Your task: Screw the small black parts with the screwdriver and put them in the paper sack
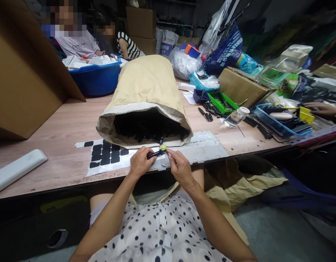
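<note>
My left hand (141,160) is closed around a slim black rod-shaped piece (155,154) that points to the right. My right hand (180,167) pinches a thin, pale tool (168,153), its kind too small to make out. A small yellow-green round piece (163,147) sits where the rod and the tool meet; I cannot tell which one it is fixed to. Just beyond both hands lies a large paper sack (146,80), its mouth facing me, with many dark pieces inside. Under the left hand's side is a white sheet with black rounded stickers (106,153).
Flattened grey cardboard (203,151) lies under the right hand. At left are a white long case (20,169) and a big carton (26,72). A blue basin (95,80), green tray (222,102), clear jar (236,117) and cluttered bin (282,120) stand around. Other people sit across; another person's hand shows far right.
</note>
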`<state>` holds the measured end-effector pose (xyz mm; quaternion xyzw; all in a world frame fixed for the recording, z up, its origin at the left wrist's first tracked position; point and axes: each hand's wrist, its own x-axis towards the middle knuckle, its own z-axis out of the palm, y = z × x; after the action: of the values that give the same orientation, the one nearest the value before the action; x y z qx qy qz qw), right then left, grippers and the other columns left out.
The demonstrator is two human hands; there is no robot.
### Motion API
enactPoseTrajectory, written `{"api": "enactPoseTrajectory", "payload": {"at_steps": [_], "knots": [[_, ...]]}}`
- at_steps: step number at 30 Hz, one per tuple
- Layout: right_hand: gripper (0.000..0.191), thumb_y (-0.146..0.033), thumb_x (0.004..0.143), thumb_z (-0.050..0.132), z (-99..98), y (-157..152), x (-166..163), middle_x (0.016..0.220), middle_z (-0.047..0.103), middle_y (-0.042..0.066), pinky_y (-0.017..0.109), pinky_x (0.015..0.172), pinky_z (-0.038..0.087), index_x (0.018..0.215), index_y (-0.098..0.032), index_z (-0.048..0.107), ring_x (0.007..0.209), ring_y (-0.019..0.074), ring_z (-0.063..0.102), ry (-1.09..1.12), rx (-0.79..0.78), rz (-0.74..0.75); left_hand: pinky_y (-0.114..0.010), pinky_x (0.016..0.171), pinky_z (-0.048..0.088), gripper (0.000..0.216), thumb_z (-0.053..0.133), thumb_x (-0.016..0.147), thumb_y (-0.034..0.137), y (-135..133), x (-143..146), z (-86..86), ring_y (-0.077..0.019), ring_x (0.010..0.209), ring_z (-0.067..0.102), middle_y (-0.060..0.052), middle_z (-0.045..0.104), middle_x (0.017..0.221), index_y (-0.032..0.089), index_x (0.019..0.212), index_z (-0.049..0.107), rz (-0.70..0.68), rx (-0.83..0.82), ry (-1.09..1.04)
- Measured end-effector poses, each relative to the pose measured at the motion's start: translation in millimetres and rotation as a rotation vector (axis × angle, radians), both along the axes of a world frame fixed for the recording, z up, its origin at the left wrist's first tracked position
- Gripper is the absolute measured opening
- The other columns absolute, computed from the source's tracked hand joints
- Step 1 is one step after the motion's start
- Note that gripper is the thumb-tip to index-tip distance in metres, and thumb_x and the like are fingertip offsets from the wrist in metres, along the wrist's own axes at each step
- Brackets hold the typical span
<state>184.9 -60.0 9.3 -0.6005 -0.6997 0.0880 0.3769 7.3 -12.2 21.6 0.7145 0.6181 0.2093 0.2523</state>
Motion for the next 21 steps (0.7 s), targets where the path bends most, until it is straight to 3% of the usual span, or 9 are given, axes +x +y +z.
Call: {"api": "enactPoseTrajectory", "payload": {"at_steps": [6,14,21], "knots": [[0.038,-0.019,0.097,0.042,-4.2,-2,0,0.093,0.07,0.005,0.027,0.078,0.054,0.124,-0.025,0.069,0.086,0.0175,0.066,-0.043,-0.017,-0.003,-0.028,0.073,0.045,0.012,0.07,0.08,0.03,-1,2,2.3,-0.0175,0.087,0.063,0.002,0.068,0.096,0.027,0.092,0.07,-0.002,-0.006,0.021],[0.036,-0.022,0.099,0.041,12.5,-4,-2,0.091,0.069,0.005,0.025,0.078,0.052,0.124,-0.022,0.068,0.083,0.0165,0.065,0.007,0.047,0.008,-0.027,0.073,0.044,0.011,0.07,0.082,0.029,0,2,-1.3,-0.018,0.09,0.063,0.002,0.067,0.094,0.028,0.092,0.071,-0.017,0.007,0.016],[0.036,-0.02,0.098,0.042,5.1,-7,-2,0.086,0.068,0.004,0.025,0.073,0.052,0.121,-0.024,0.07,0.079,0.0169,0.064,-0.073,-0.002,-0.004,-0.028,0.075,0.046,0.012,0.069,0.082,0.029,0,2,-1.5,-0.0181,0.09,0.063,0.002,0.068,0.096,0.028,0.094,0.072,-0.026,0.008,0.017]]}}
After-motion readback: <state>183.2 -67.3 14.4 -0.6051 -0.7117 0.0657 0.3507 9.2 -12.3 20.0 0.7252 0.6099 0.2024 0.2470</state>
